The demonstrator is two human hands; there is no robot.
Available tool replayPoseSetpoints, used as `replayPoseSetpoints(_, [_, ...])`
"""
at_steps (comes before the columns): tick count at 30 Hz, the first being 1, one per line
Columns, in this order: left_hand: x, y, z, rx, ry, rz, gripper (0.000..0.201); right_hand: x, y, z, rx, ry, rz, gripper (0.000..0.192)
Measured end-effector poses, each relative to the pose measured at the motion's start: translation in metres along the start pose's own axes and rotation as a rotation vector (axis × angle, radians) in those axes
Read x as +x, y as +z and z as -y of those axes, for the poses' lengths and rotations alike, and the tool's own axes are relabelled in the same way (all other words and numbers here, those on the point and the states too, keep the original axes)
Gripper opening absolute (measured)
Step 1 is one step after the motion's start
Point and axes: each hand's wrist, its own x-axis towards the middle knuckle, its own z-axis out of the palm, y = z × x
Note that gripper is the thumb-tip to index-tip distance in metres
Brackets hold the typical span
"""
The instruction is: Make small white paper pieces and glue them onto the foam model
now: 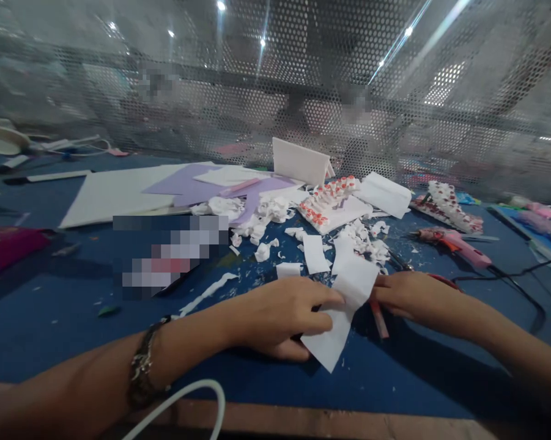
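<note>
Paper (pixel 343 311): I see a white strip, bent near its middle — upper part tilts up and right, lower part runs down to a corner near the table's front edge.
Hold: my left hand (pixel 279 315) pinches its left side, my right hand (pixel 410 296) its upper right.
Place: just above the blue mat — among white scraps.

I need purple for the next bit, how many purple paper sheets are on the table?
2. One purple sheet lies beside the big white board; another purple sheet is right of it, partly under white scraps. More may be hidden.
</note>
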Motion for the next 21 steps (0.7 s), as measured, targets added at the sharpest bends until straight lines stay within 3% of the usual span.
replayPoseSetpoints(5, [0.001,0.003,0.001,-0.064,-0.057,0.024,0.016,-0.009,0.014,-0.008,-0.200,-0.015,-0.101,0.018])
replayPoseSetpoints(10, [0.002,0.001,0.004,0.082,-0.025,0.009,0.016,-0.013,0.018,-0.030,-0.351,0.069,-0.157,0.022])
replayPoseSetpoints(13, [-0.002,-0.004,0.007,0.179,-0.031,-0.038,0.016,-0.015,0.019,-0.036,-0.333,0.083,-0.151,0.022])
replayPoseSetpoints(16, [-0.005,-0.008,0.009,0.150,-0.017,0.002,0.010,-0.017,0.017,-0.035,-0.285,0.103,-0.168,0.019])
replayPoseSetpoints(21, [-0.003,-0.009,0.006,0.068,-0.019,0.106,0.007,-0.011,0.007,-0.011,-0.165,0.017,-0.386,0.017])
